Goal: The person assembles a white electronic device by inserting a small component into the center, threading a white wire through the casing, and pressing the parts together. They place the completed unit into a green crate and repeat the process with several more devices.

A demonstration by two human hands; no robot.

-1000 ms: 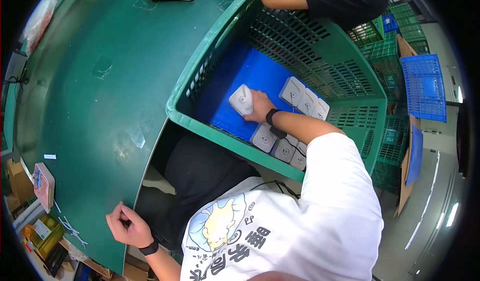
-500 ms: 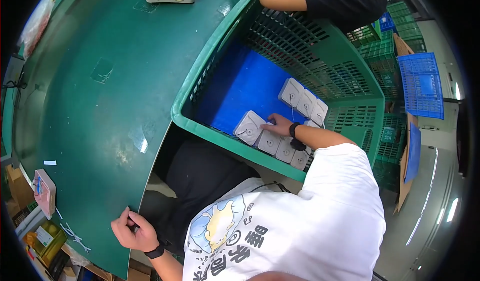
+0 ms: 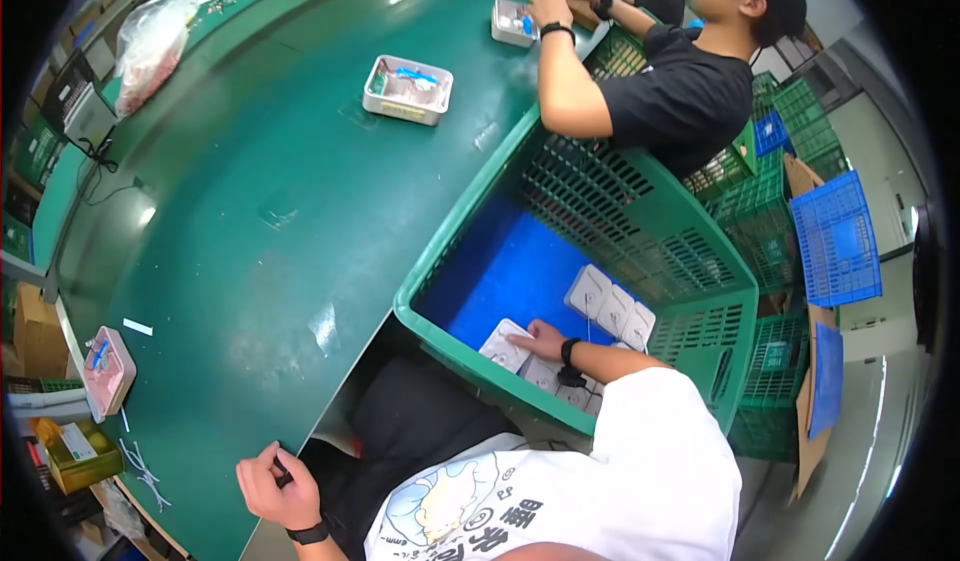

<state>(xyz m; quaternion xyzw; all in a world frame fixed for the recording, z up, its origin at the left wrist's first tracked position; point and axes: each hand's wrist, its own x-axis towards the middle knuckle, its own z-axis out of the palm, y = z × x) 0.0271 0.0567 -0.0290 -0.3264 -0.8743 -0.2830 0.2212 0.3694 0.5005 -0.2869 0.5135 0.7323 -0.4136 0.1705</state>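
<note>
Inside the green crate (image 3: 430, 333), my right hand (image 3: 546, 342) has its fingers at the edge of a white square plastic case (image 3: 503, 345) with a round mark in its middle. That case ends the near row of similar cases, partly hidden by my hand and arm. Another row of white cases (image 3: 612, 309) with thin wires lies farther right on the crate's blue bottom (image 3: 500, 261). My left hand (image 3: 279, 488) rests at the table edge, fingers curled; a small dark spot shows between them, too unclear to name.
On the green table (image 3: 230, 291), open white trays (image 3: 408, 91) and a pink-filled tray (image 3: 108, 373) hold small parts. A co-worker in black (image 3: 670, 96) works beyond the crate. Stacked crates (image 3: 775, 221) stand at right. White strips (image 3: 145, 476) lie near the left edge.
The view has tilted up, bringing the co-worker and more of the far table into sight. My right hand stays at the same case; my left hand remains curled at the table edge.
</note>
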